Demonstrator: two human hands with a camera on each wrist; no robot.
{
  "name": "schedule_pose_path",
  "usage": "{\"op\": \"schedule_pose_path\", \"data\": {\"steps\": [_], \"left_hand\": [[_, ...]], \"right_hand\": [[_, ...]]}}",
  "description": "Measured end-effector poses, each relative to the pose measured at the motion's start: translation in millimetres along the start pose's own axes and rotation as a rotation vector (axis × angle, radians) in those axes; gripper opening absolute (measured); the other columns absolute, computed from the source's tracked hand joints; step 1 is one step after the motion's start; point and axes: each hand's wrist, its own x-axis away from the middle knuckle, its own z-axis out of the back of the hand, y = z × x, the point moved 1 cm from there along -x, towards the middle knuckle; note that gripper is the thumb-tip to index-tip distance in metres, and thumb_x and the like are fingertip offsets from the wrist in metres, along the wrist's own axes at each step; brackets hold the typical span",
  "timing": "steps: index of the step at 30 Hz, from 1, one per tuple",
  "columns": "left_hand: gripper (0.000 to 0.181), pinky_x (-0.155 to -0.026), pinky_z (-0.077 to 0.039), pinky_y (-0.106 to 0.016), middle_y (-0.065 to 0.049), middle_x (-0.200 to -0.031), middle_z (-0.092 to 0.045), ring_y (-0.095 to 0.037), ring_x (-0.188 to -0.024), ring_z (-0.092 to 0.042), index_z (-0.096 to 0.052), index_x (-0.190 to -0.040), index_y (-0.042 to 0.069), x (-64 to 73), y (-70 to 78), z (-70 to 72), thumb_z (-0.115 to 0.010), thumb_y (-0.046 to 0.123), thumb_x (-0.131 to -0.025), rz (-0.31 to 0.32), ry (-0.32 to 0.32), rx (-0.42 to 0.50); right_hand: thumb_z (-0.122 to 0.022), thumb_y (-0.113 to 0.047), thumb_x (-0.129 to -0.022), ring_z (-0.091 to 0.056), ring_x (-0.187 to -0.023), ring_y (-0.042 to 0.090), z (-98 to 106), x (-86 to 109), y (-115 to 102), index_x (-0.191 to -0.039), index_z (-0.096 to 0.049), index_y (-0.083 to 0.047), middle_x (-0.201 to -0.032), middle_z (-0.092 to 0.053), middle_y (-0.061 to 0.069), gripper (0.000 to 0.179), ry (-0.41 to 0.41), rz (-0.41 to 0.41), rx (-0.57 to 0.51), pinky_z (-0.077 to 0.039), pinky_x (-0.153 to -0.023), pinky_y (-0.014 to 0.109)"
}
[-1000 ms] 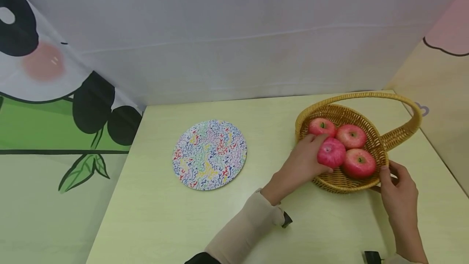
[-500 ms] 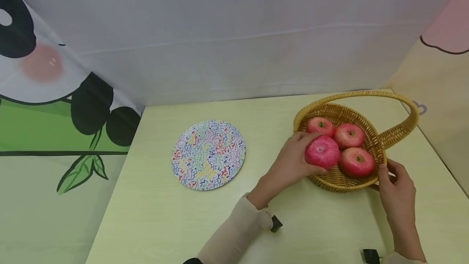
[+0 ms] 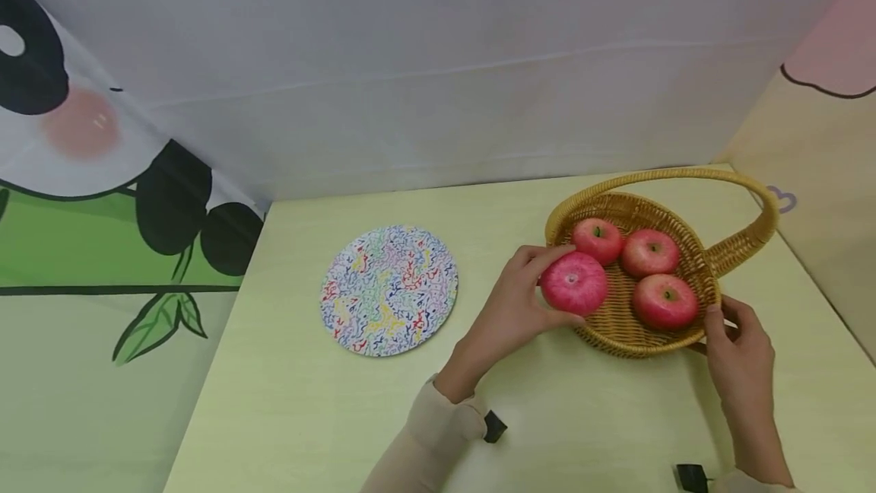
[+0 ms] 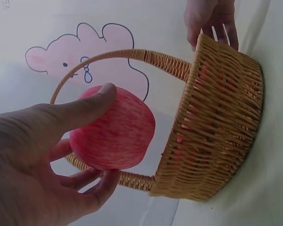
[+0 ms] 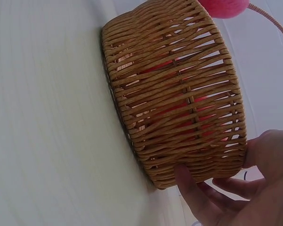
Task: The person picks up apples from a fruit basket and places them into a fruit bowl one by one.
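Observation:
My left hand point(image 3: 509, 306) holds a pink-red apple point(image 3: 575, 284) between thumb and fingers, raised at the left rim of a woven wicker basket point(image 3: 619, 303). In the left wrist view the held apple point(image 4: 115, 129) is apart from the basket wall point(image 4: 216, 117), with the thumb across its top. Three red apples point(image 3: 665, 301) lie inside the basket. At the basket's near right side, my right hand point(image 3: 742, 356) grips the rim, its thumb on the edge. The right wrist view has its fingers point(image 5: 190, 188) against the woven wall.
A round flat disc point(image 3: 388, 291) with multicoloured squiggles lies left of the basket on the pale table point(image 3: 287, 417). The basket's tall arched handle point(image 3: 691, 173) leans toward the back right. A pale cloth backdrop point(image 3: 438, 112) stands behind the table.
My left hand has moved left with the apple, from among the other apples to the basket's left rim. The right hand has stayed at the rim.

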Motion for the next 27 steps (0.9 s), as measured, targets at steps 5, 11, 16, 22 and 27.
{"op": "schedule_pose_path", "data": {"steps": [5, 11, 16, 22, 27], "left_hand": [[0.084, -0.102, -0.057, -0.032, 0.002, -0.136, -0.052, -0.011, -0.128, -0.052, -0.054, -0.149, 0.036, 5.8, -10.5, 4.8, -0.095, 0.025, -0.076, -0.005, 0.028, 0.005], [0.084, -0.103, -0.058, -0.038, 0.003, -0.136, -0.052, -0.012, -0.127, -0.053, -0.055, -0.148, 0.037, 10.7, -21.1, 11.2, -0.096, 0.028, -0.075, 0.010, 0.056, 0.012], [0.084, -0.101, -0.059, -0.040, 0.001, -0.137, -0.053, -0.016, -0.127, -0.055, -0.056, -0.147, 0.036, 14.5, -29.1, 18.4, -0.097, 0.028, -0.074, 0.037, 0.092, 0.001], [0.084, -0.100, -0.060, -0.047, -0.006, -0.142, -0.055, -0.023, -0.130, -0.055, -0.055, -0.150, 0.027, 16.1, -40.0, 30.2, -0.095, 0.022, -0.076, 0.046, 0.143, -0.005], [0.086, -0.097, -0.060, -0.050, -0.003, -0.147, -0.057, -0.023, -0.131, -0.054, -0.053, -0.152, 0.025, 16.7, -48.7, 42.1, -0.095, 0.022, -0.076, 0.078, 0.183, -0.028]], "right_hand": [[-0.046, -0.035, -0.109, -0.055, -0.084, -0.018, 0, 0.4, 1, -0.153, -0.047, -0.003, -0.140, -0.053, 0.018, 0.055, 0.002, 0.006, 0.006, -0.055, -0.060, 0.010], [-0.045, -0.035, -0.109, -0.054, -0.084, -0.016, 2, 2.5, 2, -0.154, -0.046, -0.003, -0.142, -0.051, 0.019, 0.056, 0.000, -0.012, 0.003, -0.055, -0.060, 0.011], [-0.045, -0.035, -0.109, -0.055, -0.084, -0.017, 2, 3.0, 3, -0.154, -0.046, -0.003, -0.143, -0.051, 0.019, 0.056, -0.002, -0.013, -0.002, -0.055, -0.060, 0.011], [-0.045, -0.035, -0.109, -0.055, -0.085, -0.017, 1, 2.1, 4, -0.155, -0.045, -0.003, -0.143, -0.051, 0.018, 0.056, -0.006, -0.007, -0.010, -0.055, -0.061, 0.010], [-0.044, -0.036, -0.109, -0.054, -0.085, -0.017, -1, 0.7, 2, -0.155, -0.045, -0.003, -0.146, -0.050, 0.020, 0.056, -0.012, -0.003, -0.005, -0.055, -0.061, 0.010]]}}
